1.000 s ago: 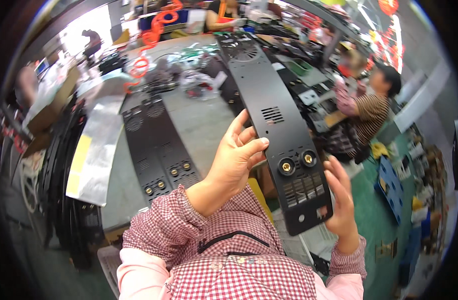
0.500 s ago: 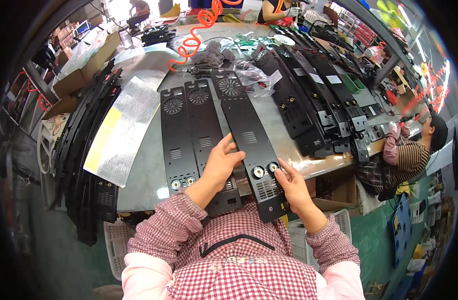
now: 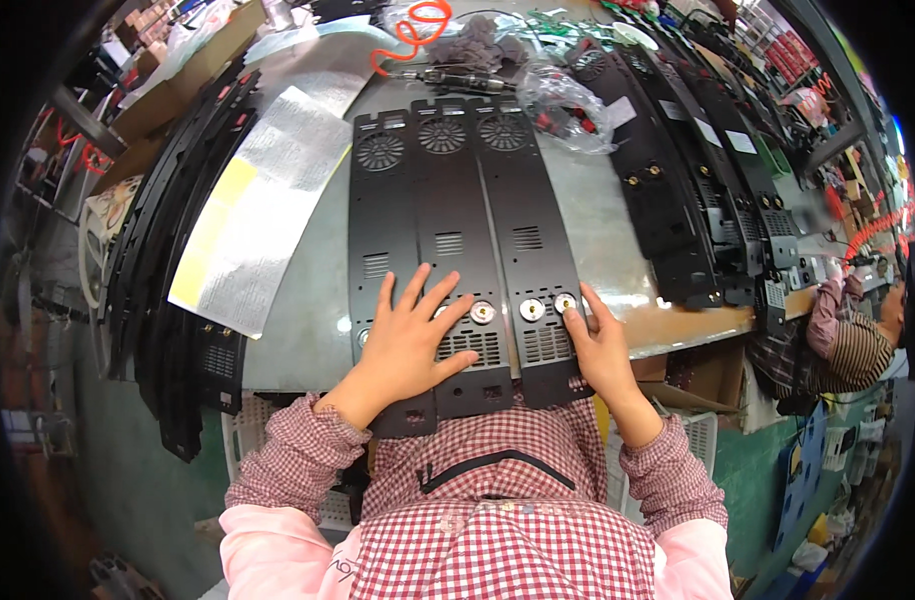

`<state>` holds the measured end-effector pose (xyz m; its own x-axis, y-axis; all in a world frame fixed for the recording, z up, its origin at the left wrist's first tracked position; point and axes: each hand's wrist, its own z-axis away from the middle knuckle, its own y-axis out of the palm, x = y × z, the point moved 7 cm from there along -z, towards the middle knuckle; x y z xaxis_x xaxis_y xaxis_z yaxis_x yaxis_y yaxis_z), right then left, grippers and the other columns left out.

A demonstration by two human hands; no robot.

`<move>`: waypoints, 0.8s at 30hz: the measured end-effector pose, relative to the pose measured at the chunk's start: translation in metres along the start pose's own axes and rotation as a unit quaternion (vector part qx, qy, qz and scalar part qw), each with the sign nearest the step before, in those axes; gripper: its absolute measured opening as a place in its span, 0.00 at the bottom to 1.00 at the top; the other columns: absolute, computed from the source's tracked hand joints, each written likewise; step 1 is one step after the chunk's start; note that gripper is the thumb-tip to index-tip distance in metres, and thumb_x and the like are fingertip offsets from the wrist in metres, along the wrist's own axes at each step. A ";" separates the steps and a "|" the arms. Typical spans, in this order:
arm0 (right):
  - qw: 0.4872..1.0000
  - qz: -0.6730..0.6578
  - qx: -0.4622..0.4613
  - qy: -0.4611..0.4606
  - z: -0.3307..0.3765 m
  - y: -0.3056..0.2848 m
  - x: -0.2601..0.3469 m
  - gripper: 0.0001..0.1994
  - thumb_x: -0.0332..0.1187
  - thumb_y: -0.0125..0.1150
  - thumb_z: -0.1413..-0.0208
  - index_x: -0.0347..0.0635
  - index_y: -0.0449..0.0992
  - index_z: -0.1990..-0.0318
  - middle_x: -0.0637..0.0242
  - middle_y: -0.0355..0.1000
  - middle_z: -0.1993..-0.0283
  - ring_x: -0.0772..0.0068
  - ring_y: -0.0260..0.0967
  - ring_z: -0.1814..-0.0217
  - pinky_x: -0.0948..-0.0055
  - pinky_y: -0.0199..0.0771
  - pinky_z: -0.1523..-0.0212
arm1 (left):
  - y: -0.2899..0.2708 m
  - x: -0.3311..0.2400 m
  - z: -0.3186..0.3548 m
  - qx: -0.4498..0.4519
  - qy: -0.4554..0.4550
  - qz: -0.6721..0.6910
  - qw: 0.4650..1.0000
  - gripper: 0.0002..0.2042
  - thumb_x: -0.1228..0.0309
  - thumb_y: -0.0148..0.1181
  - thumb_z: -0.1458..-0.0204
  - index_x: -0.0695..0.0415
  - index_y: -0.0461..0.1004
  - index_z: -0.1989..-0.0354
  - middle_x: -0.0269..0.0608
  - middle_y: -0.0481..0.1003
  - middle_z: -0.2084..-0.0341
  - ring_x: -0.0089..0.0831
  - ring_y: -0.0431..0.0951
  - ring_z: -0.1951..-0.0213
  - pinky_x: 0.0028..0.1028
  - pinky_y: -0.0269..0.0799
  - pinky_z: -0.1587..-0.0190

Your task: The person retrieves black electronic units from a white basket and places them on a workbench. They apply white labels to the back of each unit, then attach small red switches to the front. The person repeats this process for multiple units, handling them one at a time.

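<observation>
Three long black metal panels lie side by side on the grey table point(image 3: 308, 330), each with a round fan grille at the far end. My left hand point(image 3: 410, 338) rests flat with fingers spread across the near ends of the left panel point(image 3: 381, 230) and middle panel point(image 3: 456, 215). My right hand point(image 3: 600, 348) presses on the near right edge of the right panel point(image 3: 528, 225), beside its two round silver connectors point(image 3: 548, 306). Neither hand grips anything.
A silver and yellow foil sheet point(image 3: 263, 205) lies left of the panels, with black panels point(image 3: 173, 260) stacked at the table's left edge. More black panels point(image 3: 678, 190) line the right side. An orange coiled hose point(image 3: 415, 28) and a plastic bag point(image 3: 568, 100) lie beyond. Another person point(image 3: 853, 330) works at right.
The panel I held up in both hands a second ago now lies flat as the rightmost of three. My left hand has spread flat over the other two panels.
</observation>
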<state>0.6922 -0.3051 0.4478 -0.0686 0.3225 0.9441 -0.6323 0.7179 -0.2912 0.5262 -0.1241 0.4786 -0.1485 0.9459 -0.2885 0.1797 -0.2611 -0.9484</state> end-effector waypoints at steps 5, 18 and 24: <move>0.937 0.326 -0.072 -0.103 0.009 -0.005 0.030 0.19 0.39 0.65 0.43 0.41 0.78 0.46 0.58 0.66 0.60 0.58 0.69 0.61 0.63 0.71 0.59 | -0.016 0.011 0.001 -0.045 -0.023 0.045 0.998 0.31 0.52 0.63 0.48 0.50 0.67 0.37 0.45 0.61 0.33 0.50 0.53 0.29 0.59 0.41 0.30; 0.951 0.260 -0.070 -0.155 0.011 -0.006 0.039 0.19 0.31 0.64 0.43 0.35 0.75 0.45 0.52 0.69 0.53 0.53 0.69 0.50 0.63 0.69 0.47 | -0.138 0.239 0.019 -0.232 -0.363 -0.365 0.825 0.22 0.65 0.66 0.48 0.58 0.70 0.45 0.47 0.69 0.45 0.44 0.69 0.44 0.42 0.66 0.45; 0.944 0.263 -0.069 -0.188 0.017 -0.002 0.051 0.17 0.28 0.63 0.44 0.34 0.76 0.47 0.50 0.70 0.50 0.50 0.69 0.47 0.61 0.69 0.45 | -0.155 0.240 0.014 -0.220 -0.388 -0.348 0.825 0.16 0.65 0.68 0.49 0.57 0.73 0.56 0.43 0.72 0.55 0.41 0.73 0.52 0.40 0.69 0.51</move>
<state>0.6773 -0.3004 0.4989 -0.6303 0.4334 0.6441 -0.3292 0.6022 -0.7273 0.4486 0.1410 0.5541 -0.9117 0.3842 0.1459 0.0987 0.5494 -0.8297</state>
